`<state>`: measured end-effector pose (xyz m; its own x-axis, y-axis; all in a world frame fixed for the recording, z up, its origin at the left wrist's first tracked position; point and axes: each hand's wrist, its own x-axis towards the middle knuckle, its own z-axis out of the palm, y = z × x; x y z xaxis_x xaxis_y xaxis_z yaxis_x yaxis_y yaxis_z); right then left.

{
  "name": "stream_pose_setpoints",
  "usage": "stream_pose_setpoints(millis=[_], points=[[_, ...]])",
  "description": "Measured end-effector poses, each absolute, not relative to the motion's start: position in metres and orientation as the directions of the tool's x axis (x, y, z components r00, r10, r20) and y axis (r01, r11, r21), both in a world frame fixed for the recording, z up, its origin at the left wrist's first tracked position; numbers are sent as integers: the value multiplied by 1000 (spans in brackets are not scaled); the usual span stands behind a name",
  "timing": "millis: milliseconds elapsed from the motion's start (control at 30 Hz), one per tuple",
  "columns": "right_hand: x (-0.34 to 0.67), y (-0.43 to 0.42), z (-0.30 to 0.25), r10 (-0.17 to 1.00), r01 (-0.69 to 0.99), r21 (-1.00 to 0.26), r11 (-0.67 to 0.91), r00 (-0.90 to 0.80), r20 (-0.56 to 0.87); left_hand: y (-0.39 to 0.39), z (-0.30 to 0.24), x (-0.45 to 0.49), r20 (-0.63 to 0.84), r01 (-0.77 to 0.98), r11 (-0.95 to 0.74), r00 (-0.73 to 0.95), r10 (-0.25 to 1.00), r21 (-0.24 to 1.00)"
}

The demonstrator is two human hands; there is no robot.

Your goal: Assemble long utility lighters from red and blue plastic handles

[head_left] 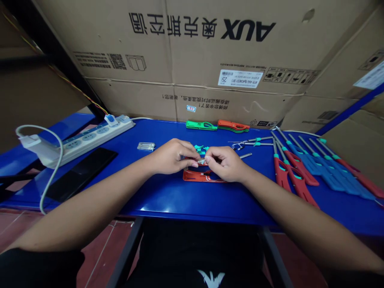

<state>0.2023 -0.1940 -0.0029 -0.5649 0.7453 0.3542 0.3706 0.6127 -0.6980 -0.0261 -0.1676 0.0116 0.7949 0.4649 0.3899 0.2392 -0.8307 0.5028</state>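
Observation:
My left hand (pixel 172 157) is closed in a pinch on a small silvery part (pixel 202 161). The fingers of my right hand (pixel 222 162) are pressed together at the other end of that part; their tips partly hide it. Beneath both hands lies an orange-red lighter shell half (pixel 196 176) with a handle loop, and a second orange piece shows just behind it, mostly covered. Small green plastic pieces (pixel 199 149) are scattered beyond my fingertips. A metal tube (pixel 246 155) pokes out past my right hand.
Green shells (pixel 201 125) and orange shells (pixel 233 125) are stacked at the back. Several red lighters (pixel 300 184) and blue lighters (pixel 333 176) lie at right, near thin rods with wires (pixel 240 145). A clear plastic piece (pixel 146 146), power strip (pixel 90 138) and black phone (pixel 82 172) are at left.

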Motion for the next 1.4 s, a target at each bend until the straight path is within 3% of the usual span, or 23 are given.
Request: stream_pose_setpoints(millis=[267, 433, 500, 600, 667, 800, 867, 933, 1133, 1267, 1400], points=[[190, -192, -2, 770, 269, -796, 543, -538, 343, -162, 23, -38, 379, 201, -834, 819, 430, 513], [177, -185, 15, 713, 198, -775, 600, -571, 407, -170, 45, -48, 373, 172, -840, 837, 400, 515], [177, -174, 20, 729, 202, -769, 607, -528, 436, -175, 54, -55, 382, 145, -832, 837, 392, 535], [184, -155, 24, 798, 298, -785, 543, -475, 371, -179, 64, -70, 410, 207, -824, 788, 459, 527], [186, -142, 24, 806, 415, -722, 553, -487, 338, -174, 65, -83, 394, 308, -810, 751, 529, 500], [163, -120, 20, 747, 632, -399, 664, -579, 326, -158, 46, -100, 92, 431, -763, 841, 533, 483], [140, -110, 17, 688, 666, -174, 726, -693, 218, -152, 31, -100, 1, 454, -762, 859, 512, 463], [117, -103, 13, 639, 637, -71, 768, -754, 149, -149, 20, -98, -26, 453, -768, 868, 497, 453], [77, -91, 5, 617, 619, -1, 785, -783, 78, -147, 15, -93, 1, 459, -754, 854, 520, 470], [78, -83, 8, 634, 636, -5, 772, -769, 84, -146, 16, -95, 101, 573, -726, 754, 648, 380], [95, -87, 16, 625, 625, -23, 780, -777, 72, -142, 14, -103, 105, 690, -651, 657, 747, 316]])
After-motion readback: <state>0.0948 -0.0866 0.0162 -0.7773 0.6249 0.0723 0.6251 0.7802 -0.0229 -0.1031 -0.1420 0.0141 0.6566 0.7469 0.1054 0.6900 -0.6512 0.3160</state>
